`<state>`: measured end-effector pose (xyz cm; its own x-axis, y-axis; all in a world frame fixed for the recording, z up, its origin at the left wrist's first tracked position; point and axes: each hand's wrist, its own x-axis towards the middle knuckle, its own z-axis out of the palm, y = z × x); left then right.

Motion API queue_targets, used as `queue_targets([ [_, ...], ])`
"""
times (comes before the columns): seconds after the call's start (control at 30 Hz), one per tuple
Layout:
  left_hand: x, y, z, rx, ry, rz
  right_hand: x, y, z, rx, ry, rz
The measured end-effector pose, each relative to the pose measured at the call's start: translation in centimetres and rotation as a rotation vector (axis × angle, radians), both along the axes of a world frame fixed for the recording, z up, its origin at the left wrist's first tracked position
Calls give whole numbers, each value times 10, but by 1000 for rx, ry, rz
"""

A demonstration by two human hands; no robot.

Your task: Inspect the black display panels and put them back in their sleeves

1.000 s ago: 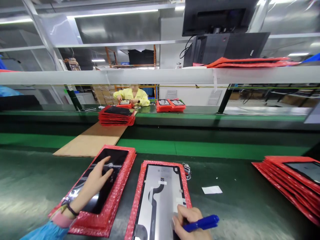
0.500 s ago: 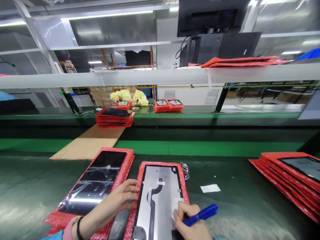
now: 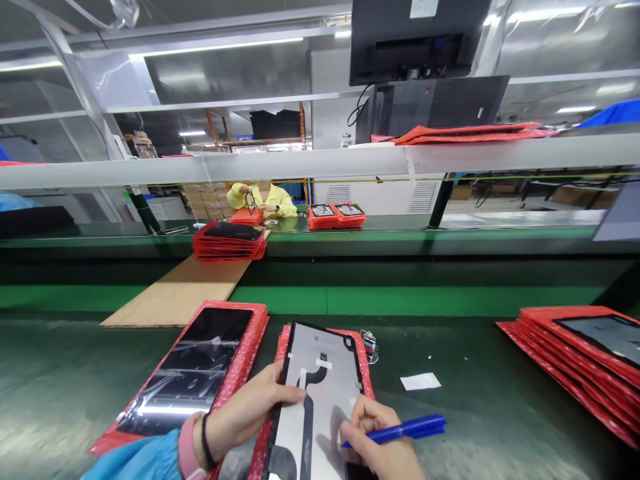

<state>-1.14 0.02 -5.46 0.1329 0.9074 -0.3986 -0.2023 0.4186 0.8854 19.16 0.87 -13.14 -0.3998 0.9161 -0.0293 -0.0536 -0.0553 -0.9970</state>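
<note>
My left hand [image 3: 260, 400] grips the left edge of a tablet screen panel [image 3: 330, 393], its thumb on the silvery back and its fingers underneath. The panel is slightly tilted over red bubble-wrap sleeves [image 3: 365, 363], with its black flex cable [image 3: 309, 427] facing up. In my right hand [image 3: 377, 433] a blue marker pen [image 3: 410, 429] is held between closed fingers, its tip close to the panel's lower right part. Whether the tip touches cannot be made out. Left of the panel, a dark glossy screen [image 3: 190, 370] lies on another stack of red sleeves [image 3: 257, 327].
To the right lie a white paper slip [image 3: 421, 381] and a stack of red sleeves with a panel [image 3: 560, 353]. A small metal object [image 3: 369, 348] sits behind my panel. Beyond, a brown board [image 3: 175, 293] leads to another stack [image 3: 230, 241]; a co-worker in yellow [image 3: 273, 200] sits opposite.
My left hand has moved from resting beside the panel to gripping its left edge, and the panel has tilted up. My right hand stays close by with the pen. The co-worker has raised a part.
</note>
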Motion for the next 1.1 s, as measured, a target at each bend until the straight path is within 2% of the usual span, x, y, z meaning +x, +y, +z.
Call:
queue_targets([
  [0.1,14,-3,-2,18,22,63,6,1,13,-26,50,31],
  [0.2,15,-3,2,75,59,129,22,5,31,96,54,17],
  [0.3,12,1,14,161,94,196,41,14,53,203,114,-94],
  [0.4,12,4,32,272,106,239,54,25,74,230,207,-235],
  [0.5,15,5,47,379,95,263,58,37,92,209,307,-317],
  [0.6,17,8,57,442,63,301,55,46,106,186,299,-346],
  [0.7,16,12,64,482,2,327,47,46,118,137,281,-274],
  [0.77,15,15,68,496,-37,327,38,40,125,85,331,-230],
  [0.9,10,15,72,537,-78,383,21,26,130,37,475,-247],
  [1.1,5,12,72,513,-48,516,16,25,119,57,448,-263],
])
